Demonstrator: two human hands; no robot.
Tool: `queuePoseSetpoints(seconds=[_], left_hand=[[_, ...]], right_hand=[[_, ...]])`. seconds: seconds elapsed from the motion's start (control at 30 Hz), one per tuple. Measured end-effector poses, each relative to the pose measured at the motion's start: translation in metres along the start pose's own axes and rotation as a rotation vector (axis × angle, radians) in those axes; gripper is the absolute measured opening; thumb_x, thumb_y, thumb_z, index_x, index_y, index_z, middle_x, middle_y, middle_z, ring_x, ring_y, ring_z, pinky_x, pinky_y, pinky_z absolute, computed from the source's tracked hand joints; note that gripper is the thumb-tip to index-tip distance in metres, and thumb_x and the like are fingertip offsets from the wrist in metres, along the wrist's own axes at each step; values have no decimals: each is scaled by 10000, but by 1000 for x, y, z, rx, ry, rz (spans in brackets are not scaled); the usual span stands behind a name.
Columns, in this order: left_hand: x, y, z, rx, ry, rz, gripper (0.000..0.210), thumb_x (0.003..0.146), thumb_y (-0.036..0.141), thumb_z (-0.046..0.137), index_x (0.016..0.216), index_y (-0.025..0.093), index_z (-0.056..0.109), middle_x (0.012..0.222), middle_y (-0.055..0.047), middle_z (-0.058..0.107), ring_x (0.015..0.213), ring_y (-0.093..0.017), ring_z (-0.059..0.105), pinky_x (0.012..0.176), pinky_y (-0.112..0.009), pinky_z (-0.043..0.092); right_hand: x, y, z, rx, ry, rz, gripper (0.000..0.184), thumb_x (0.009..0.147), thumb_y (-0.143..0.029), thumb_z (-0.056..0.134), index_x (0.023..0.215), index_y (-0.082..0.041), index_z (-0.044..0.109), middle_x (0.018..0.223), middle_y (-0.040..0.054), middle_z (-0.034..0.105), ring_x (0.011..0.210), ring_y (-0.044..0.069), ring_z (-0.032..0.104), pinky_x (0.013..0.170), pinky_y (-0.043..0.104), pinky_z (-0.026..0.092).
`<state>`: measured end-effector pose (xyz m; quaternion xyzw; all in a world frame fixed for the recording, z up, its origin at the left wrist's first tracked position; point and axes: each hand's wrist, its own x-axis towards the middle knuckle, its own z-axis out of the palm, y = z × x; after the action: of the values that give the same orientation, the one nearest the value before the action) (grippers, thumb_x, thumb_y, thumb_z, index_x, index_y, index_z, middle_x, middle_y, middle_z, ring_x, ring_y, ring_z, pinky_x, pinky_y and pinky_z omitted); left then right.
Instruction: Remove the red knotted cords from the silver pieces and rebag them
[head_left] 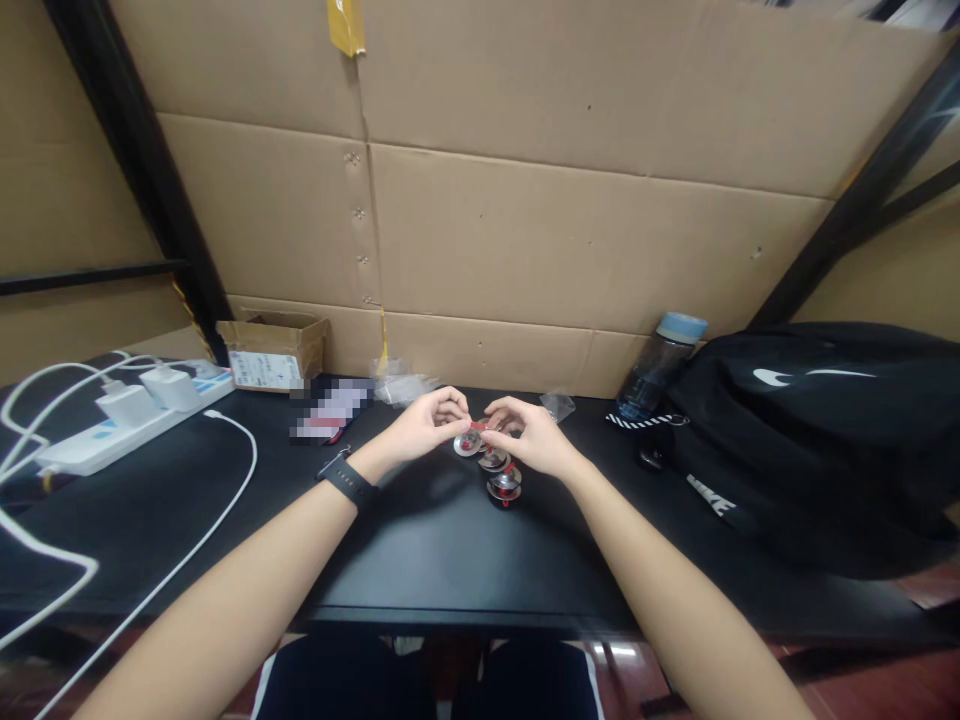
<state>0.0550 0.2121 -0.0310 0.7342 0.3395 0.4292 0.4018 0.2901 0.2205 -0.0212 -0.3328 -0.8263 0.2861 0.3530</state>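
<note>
Near the middle of the black surface [420, 540], both hands meet over a small cluster of shiny metal discs [501, 474] with red parts. The left hand [426, 425] has its grip closed on one disc [468, 443], pinched at the fingertips, and wears a black watch [346, 480] on the wrist. The right hand [529, 437] is closed too, its fingertips pinching a small red piece [480, 425] just beside that disc; what exactly the piece is cannot be told. The other discs lie stacked on the surface right below the right hand, touching one another. Behind the discs, toward the cardboard wall [570, 230], lie two crumpled clear plastic bags [401, 385], contents too unclear to tell. Left of the discs and further back stands an open cardboard box [274, 350] with a white label; its inside is hidden. Further left of the discs a white power strip [112, 432] carries two white chargers, with white cables [225, 490] trailing off. Right of the discs a dark water bottle [660, 370] with a pale blue cap leans beside a black bag [817, 440].
</note>
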Motion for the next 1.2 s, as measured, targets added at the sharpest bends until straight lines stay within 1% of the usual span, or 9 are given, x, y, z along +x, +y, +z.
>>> queuePoseSetpoints(seconds=[0.1, 0.17, 0.3, 0.43, 0.67, 0.87, 1.03, 1.13, 1.2], left_hand=[[-1, -6, -22, 464, 7, 80, 87, 847, 222, 611, 909, 171, 644, 879, -50, 712, 814, -168, 664, 760, -278, 500], [-2, -14, -36, 731, -21, 103, 141, 793, 148, 603, 891, 184, 699, 876, -48, 730, 825, -186, 667, 792, -300, 492], [-4, -25, -48, 860, -132, 91, 177, 794, 129, 597, 891, 201, 727, 880, -33, 738, 823, -184, 673, 799, -288, 490], [-4, -21, -31, 856, -123, 187, 181, 867, 185, 601, 1008, 200, 715, 1029, -60, 721, 956, -202, 653, 882, -302, 480], [1, -32, 4, 864, -160, 230, 191, 975, 287, 551, 984, 228, 733, 996, -48, 727, 962, -203, 635, 876, -308, 450], [5, -39, 8, 925, -106, 196, 170, 943, 308, 609, 851, 204, 706, 906, -55, 713, 902, -211, 626, 816, -312, 434], [3, -26, 7, 768, 18, 180, 150, 974, 272, 534, 924, 191, 650, 947, -50, 698, 903, -196, 629, 827, -306, 453], [2, -15, 12, 542, 59, 149, 178, 995, 286, 482, 985, 182, 626, 946, -44, 698, 862, -178, 638, 789, -282, 476], [1, -9, 16, 437, 61, 142, 191, 994, 315, 492, 1014, 176, 622, 963, -43, 702, 854, -176, 642, 782, -276, 484]], right_hand=[[0, 5, -23, -193, 3, 75, 372, 853, -489, 694, 1080, -198, 649, 874, 38, 739, 701, 156, 677, 685, 278, 535], [-1, 13, -44, -264, -5, 146, 309, 901, -484, 625, 994, -193, 670, 838, 37, 743, 674, 154, 680, 665, 265, 521], [-8, 36, -83, -263, -103, 327, 251, 887, -413, 626, 927, -172, 687, 782, 40, 748, 577, 159, 686, 586, 252, 519], [-14, 60, -97, -211, -182, 446, 265, 843, -412, 667, 880, -154, 713, 802, 55, 758, 552, 155, 677, 505, 238, 500], [-14, 78, -86, -262, -251, 478, 326, 813, -455, 714, 966, -169, 752, 776, 28, 735, 473, 101, 607, 422, 202, 409], [-10, 79, -86, -496, -152, 435, 326, 799, -407, 745, 1027, -174, 735, 800, 32, 739, 675, 153, 664, 643, 248, 483], [-2, 50, -56, -452, 18, 148, 359, 840, -442, 709, 1102, -196, 706, 996, 66, 718, 814, 178, 670, 748, 297, 512], [1, 20, -21, -192, -53, -41, 627, 765, -449, 795, 1310, -228, 579, 1256, 106, 648, 877, 181, 684, 724, 291, 545], [2, 2, 0, -139, -44, -153, 651, 753, -419, 819, 1328, -251, 563, 1303, 97, 631, 1045, 216, 664, 871, 331, 544]])
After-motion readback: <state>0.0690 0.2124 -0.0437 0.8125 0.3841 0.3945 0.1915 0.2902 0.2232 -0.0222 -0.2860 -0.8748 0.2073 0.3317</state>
